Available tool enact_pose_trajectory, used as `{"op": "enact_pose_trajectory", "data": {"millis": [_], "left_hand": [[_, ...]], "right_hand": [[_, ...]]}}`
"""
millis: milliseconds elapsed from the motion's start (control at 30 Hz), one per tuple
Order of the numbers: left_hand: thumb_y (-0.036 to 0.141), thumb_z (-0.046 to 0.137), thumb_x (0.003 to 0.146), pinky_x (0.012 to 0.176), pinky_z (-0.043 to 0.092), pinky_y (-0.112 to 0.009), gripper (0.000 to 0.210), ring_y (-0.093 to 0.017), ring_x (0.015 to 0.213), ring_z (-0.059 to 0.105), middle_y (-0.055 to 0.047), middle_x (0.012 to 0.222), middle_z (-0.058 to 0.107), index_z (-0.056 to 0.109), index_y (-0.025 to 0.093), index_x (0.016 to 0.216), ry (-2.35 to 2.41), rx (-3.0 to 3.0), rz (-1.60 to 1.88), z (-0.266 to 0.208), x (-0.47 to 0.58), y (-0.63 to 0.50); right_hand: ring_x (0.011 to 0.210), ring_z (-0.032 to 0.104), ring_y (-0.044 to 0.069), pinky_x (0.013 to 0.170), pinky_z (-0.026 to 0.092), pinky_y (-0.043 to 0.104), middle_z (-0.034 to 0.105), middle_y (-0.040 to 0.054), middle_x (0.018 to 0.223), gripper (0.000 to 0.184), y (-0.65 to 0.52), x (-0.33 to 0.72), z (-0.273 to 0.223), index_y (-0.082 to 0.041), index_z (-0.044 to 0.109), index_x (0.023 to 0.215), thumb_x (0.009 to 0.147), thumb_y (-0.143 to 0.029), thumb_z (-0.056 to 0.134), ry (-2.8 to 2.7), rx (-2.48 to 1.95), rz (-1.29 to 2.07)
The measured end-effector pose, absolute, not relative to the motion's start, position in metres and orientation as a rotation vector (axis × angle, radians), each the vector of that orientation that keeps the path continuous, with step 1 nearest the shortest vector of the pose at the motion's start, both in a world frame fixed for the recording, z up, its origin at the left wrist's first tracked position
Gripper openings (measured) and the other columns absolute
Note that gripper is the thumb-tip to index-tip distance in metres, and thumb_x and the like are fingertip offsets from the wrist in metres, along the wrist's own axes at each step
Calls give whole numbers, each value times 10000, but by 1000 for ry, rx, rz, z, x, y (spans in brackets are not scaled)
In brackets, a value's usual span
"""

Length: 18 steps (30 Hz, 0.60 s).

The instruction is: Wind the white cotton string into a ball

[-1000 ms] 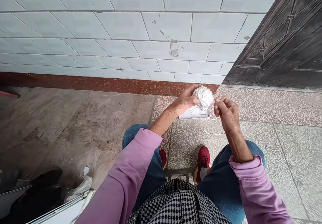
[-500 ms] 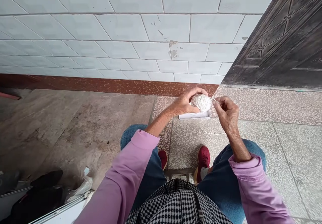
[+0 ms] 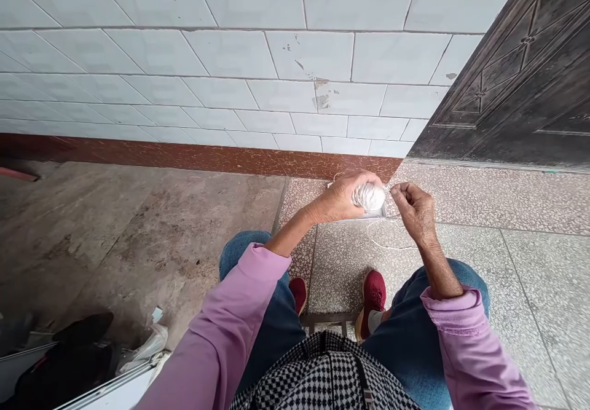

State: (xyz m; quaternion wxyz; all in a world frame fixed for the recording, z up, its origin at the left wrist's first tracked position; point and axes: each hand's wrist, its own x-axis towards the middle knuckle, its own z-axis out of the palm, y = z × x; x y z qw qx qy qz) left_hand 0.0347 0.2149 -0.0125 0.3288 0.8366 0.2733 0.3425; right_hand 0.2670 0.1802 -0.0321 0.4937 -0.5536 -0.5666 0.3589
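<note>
A ball of white string (image 3: 369,197) sits in my left hand (image 3: 343,197), whose fingers curl round its left side and top. Just to the right, my right hand (image 3: 415,210) pinches the string between thumb and forefinger, close to the ball. A loose loop of string (image 3: 387,247) hangs below, over the speckled floor. Under the ball lies a shallow white tray or box lid (image 3: 378,214), mostly hidden by my left hand and the ball.
Ahead stands a white tiled wall (image 3: 239,53) with a brown skirting (image 3: 207,157). A dark panelled door (image 3: 520,84) is at the right. My red shoes (image 3: 374,290) rest on the floor between my knees. Black items and a plastic bag (image 3: 152,342) lie at lower left.
My left hand has turned the ball, so its wound end faces more to the right and the fingers cover more of it. My right hand has shifted slightly down, still pinching the string.
</note>
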Motion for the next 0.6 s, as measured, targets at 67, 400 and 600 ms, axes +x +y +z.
{"op": "enact_pose_trajectory", "data": {"millis": [67, 400, 600], "left_hand": [[-30, 628, 809, 1147, 522, -500, 571, -315, 1305, 629, -104, 1412, 732, 691, 212, 1323, 790, 2506, 820, -18, 38, 211], [-24, 648, 812, 1179, 523, -536, 626, -326, 1322, 630, -110, 1424, 721, 675, 213, 1390, 860, 2453, 807, -29, 22, 197], [343, 926, 665, 956, 609, -445, 669, -315, 1170, 706, -104, 1360, 737, 725, 274, 1299, 506, 1346, 889, -13, 18, 192]], "right_hand": [[536, 293, 99, 497, 209, 268, 390, -61, 603, 404, 180, 267, -30, -227, 618, 769, 844, -566, 823, -1279, -1309, 1034], [495, 219, 76, 446, 146, 247, 335, -91, 566, 478, 176, 272, -24, -235, 582, 758, 778, -594, 898, -1085, -1235, 1243], [518, 293, 93, 471, 250, 262, 412, -62, 587, 503, 182, 262, -25, -230, 634, 774, 784, -668, 880, -1155, -1212, 1055]]}}
